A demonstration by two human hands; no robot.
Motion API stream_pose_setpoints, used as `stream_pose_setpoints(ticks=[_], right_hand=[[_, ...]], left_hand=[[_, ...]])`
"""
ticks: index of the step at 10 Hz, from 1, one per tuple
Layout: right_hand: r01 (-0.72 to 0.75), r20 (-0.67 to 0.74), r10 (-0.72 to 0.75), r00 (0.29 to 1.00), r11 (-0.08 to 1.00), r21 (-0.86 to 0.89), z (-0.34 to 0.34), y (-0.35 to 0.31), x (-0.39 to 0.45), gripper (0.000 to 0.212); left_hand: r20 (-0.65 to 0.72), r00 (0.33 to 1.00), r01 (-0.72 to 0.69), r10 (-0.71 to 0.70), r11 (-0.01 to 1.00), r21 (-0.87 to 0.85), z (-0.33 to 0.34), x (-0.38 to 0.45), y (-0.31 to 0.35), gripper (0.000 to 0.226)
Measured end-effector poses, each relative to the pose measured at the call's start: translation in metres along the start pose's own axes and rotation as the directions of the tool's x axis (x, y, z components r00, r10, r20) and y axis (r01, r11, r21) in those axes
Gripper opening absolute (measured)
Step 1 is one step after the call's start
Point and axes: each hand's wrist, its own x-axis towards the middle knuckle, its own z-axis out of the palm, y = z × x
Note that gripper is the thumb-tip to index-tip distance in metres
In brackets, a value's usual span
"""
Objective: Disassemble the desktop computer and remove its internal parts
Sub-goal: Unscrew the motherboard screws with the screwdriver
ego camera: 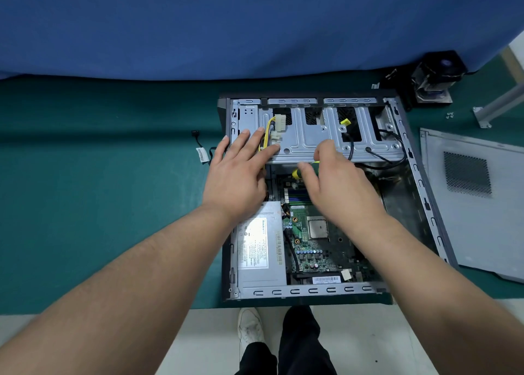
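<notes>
Mat: a green mat [99,204] spreads left of the left hand.
Cloth: a blue cloth [226,25] hangs along the far edge, beyond both hands.
Floor: a pale floor [397,343] lies nearer than the wrists.
Shoe: a white shoe [249,328] stands on the floor, below the forearms.
Trousers: black trousers [300,346] just right of the shoe.
Bracket: a grey metal bracket [494,108], far right of the right hand.

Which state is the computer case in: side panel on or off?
Off. The computer case lies open, motherboard and power supply exposed; the side panel lies on the mat to its right.
</notes>
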Motion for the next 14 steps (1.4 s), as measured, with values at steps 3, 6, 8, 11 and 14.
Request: stream_pose_setpoints(ticks=[3, 6, 8, 11, 14], right_hand=[[0.024, -0.015, -0.021, 1.000, 0.977, 0.213, 0.006, 0.002, 0.001, 0.025], [0.042, -0.054, -0.029, 0.998, 0.969, 0.242, 0.011, 0.006, -0.001, 0.033], [0.135, -0.113, -0.124, 0.986, 0.986, 0.098, 0.012, 0.005, -0.005, 0.033], [0.106, -0.121, -0.097, 0.988, 0.992, 0.064, 0.011, 0.000, -0.007, 0.032], [0.075, -0.106, -0.077, 0.991, 0.997, -0.026, 0.011, -0.006, -0.006, 0.034]], left_hand=[[0.004, 1.000, 0.003, -0.002, 1.000, -0.005, -0.002, 0.000, 0.001, 0.063], [0.016, 1.000, 0.008, -0.008, 1.000, -0.004, -0.003, 0.000, 0.002, 0.062], [0.020, 1.000, 0.008, -0.008, 1.000, -0.005, -0.004, 0.000, 0.002, 0.063], [0.017, 1.000, 0.010, -0.009, 1.000, -0.012, -0.003, 0.000, 0.002, 0.061], [0.008, 1.000, 0.008, -0.008, 1.000, -0.016, -0.003, -0.001, 0.001, 0.061]])
